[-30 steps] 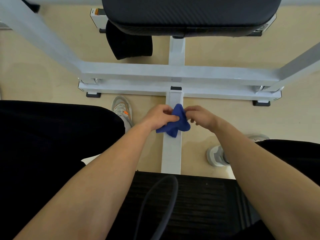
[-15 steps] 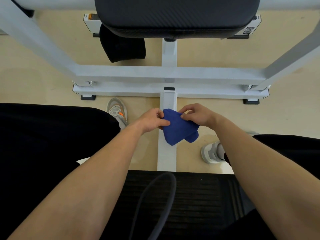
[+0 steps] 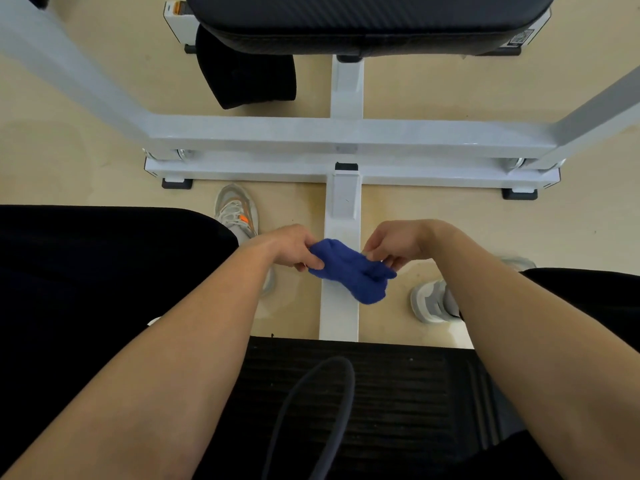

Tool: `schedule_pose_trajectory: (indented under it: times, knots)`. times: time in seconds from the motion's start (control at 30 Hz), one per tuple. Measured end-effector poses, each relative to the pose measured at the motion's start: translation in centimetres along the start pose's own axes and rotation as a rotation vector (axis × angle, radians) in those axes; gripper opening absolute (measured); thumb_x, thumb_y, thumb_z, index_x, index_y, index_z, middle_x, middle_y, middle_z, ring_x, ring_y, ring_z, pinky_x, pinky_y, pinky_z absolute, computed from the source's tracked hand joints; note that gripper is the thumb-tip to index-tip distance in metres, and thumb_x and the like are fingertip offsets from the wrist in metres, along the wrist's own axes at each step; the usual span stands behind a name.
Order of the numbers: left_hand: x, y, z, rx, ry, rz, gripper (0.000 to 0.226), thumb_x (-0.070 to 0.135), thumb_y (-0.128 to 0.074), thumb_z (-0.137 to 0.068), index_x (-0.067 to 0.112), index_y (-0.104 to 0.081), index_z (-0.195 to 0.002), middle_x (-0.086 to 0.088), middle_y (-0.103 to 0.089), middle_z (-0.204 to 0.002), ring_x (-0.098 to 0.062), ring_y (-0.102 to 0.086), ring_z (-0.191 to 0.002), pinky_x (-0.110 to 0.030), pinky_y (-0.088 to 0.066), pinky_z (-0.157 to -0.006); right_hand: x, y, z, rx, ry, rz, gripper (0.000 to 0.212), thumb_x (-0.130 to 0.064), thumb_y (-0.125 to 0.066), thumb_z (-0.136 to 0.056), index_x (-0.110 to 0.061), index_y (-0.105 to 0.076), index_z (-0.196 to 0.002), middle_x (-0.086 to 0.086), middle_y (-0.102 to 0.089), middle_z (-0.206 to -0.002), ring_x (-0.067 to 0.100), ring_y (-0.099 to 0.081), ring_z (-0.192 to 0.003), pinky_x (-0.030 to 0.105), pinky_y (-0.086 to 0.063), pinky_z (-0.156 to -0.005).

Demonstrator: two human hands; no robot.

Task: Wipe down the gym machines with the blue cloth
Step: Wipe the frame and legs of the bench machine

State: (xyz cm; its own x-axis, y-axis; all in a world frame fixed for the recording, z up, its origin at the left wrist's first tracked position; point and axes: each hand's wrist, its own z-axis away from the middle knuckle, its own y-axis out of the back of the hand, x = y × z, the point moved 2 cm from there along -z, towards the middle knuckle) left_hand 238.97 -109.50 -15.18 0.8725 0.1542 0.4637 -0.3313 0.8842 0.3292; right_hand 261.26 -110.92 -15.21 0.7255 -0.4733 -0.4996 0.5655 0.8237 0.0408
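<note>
One blue cloth (image 3: 349, 270) between both hands (image 3: 294, 249) (image 3: 398, 242)

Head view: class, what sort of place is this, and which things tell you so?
Probably a gym: a white steel machine frame on black rubber feet, a black padded cushion mounted above it, and a pale smooth floor.

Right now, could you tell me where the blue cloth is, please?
In the head view the blue cloth is at centre, pinched between the left hand and the right hand, over the machine's white centre bar.
</note>
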Motion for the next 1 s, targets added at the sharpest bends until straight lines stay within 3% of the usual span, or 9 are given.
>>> schedule_pose_trajectory:
  times: [0.07,0.17,0.27,0.37,0.5,0.6,0.83,0.9,1.0]
  knots:
    - [-0.3,0.3,-0.7,-0.035,0.026,-0.035,0.012,0.029,-0.070,-0.086,0.020,-0.070,-0.095,-0.003,-0.068,-0.086,-0.013,-0.060,-0.074,-0.029,-0.050,-0.074,0.1,0.3,-0.6,-0.042,-0.068,0.035,0.017,-0.010,-0.056,-0.095,-0.008,-0.072,-0.099,0.004,-0.076,-0.092,0.017,-0.072,-0.085,0.031,-0.059,-0.079]
    - [-0.9,0.5,-2.7,0.182,0.087,-0.063,0.010,0.025,-0.066,-0.086,0.023,-0.066,-0.096,-0.002,-0.068,-0.099,-0.017,-0.060,-0.086,-0.031,-0.049,-0.078,0.6,1.1,-2.8,0.206,-0.064,0.213,0.021,-0.010,-0.049,-0.093,-0.006,-0.067,-0.083,0.005,-0.069,-0.083,0.021,-0.062,-0.077,0.028,-0.050,-0.068]
    - [-1.3,-0.8,-4.7,0.514,0.154,0.063,0.042,0.027,-0.059,-0.087,0.021,-0.054,-0.129,-0.004,-0.067,-0.114,-0.026,-0.062,-0.102,-0.038,-0.051,-0.089,1.8,0.9,-4.9,0.615,-0.060,0.199,0.027,-0.019,-0.046,-0.096,-0.009,-0.062,-0.116,0.010,-0.062,-0.116,0.029,-0.058,-0.100,0.037,-0.048,-0.083]
    - [-1.0,-3.9,-6.0,0.600,0.228,0.247,0.051,0.038,-0.050,-0.094,0.013,-0.041,-0.138,-0.007,-0.063,-0.120,-0.031,-0.061,-0.107,-0.041,-0.050,-0.090,2.7,-1.7,-6.4,0.877,-0.087,0.090,0.041,-0.031,-0.050,-0.098,-0.010,-0.047,-0.134,0.013,-0.049,-0.131,0.035,-0.051,-0.115,0.043,-0.043,-0.094]
    - [0.3,-7.4,-8.0,0.563,0.193,0.346,0.030,0.034,-0.042,-0.100,0.013,-0.050,-0.120,-0.006,-0.064,-0.112,-0.027,-0.062,-0.099,-0.040,-0.051,-0.085,3.0,-5.4,-8.9,0.750,-0.022,-0.190,0.032,-0.032,-0.043,-0.103,-0.008,-0.050,-0.123,0.010,-0.063,-0.114,0.024,-0.057,-0.091,0.032,-0.040,-0.075]
    - [0.5,-7.6,-9.4,0.603,0.200,0.404,0.024,0.027,-0.038,-0.102,0.010,-0.050,-0.115,-0.006,-0.062,-0.103,-0.026,-0.061,-0.092,-0.036,-0.047,-0.078,2.9,-6.1,-9.7,0.801,0.055,-0.370,0.023,-0.025,-0.039,-0.104,-0.013,-0.050,-0.121,0.001,-0.064,-0.100,0.014,-0.058,-0.080,0.025,-0.038,-0.063]
    - [1.2,-4.2,-11.1,0.603,0.125,0.448,0.017,0.024,-0.037,-0.104,0.016,-0.046,-0.116,0.004,-0.054,-0.092,-0.017,-0.054,-0.085,-0.032,-0.041,-0.076,1.8,-2.8,-11.3,0.849,0.091,-0.295,0.035,-0.024,-0.035,-0.103,-0.017,-0.043,-0.137,0.001,-0.064,-0.108,0.021,-0.062,-0.091,0.034,-0.046,-0.077]
    - [0.9,-5.3,-10.5,0.555,0.122,0.404,0.027,0.026,-0.037,-0.103,0.015,-0.042,-0.127,0.001,-0.055,-0.096,-0.020,-0.057,-0.088,-0.034,-0.043,-0.078,2.4,-3.8,-11.2,0.833,0.024,-0.244,0.031,-0.025,-0.035,-0.104,-0.013,-0.046,-0.131,0.008,-0.065,-0.104,0.026,-0.061,-0.087,0.038,-0.047,-0.076]
    - [-0.7,-8.6,-8.9,0.509,0.148,0.388,0.021,0.026,-0.036,-0.103,0.014,-0.044,-0.120,0.001,-0.056,-0.091,-0.022,-0.058,-0.088,-0.034,-0.041,-0.074,3.7,-7.2,-10.4,0.753,-0.069,-0.248,0.025,-0.029,-0.036,-0.105,-0.009,-0.049,-0.115,0.010,-0.063,-0.096,0.026,-0.057,-0.081,0.035,-0.039,-0.070]
